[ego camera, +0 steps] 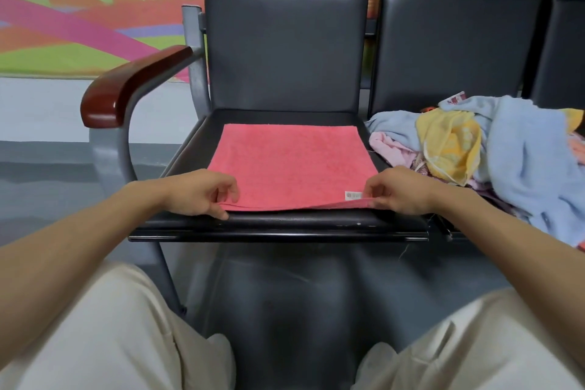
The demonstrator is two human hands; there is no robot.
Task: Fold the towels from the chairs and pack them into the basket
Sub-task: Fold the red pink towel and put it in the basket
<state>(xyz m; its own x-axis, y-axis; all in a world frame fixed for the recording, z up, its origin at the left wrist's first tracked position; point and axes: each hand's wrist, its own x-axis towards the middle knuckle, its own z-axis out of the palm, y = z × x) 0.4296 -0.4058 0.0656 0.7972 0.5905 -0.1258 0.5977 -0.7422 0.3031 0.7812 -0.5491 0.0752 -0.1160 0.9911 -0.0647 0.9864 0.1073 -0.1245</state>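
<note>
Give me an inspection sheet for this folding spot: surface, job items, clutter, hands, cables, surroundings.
Surface: black chair seat, bare around the towel.
Job's things: pink towel lies flat on the seat, label at its near right corner; heap of unfolded towels on the next seat. Basket: nothing seen.
Clutter: nothing seen.
Grippers: left hand pinches the near left corner; right hand pinches the near right corner, slightly raised.
Cables: nothing seen.
Surroundings: wooden armrest at left, colourful mural behind.
</note>
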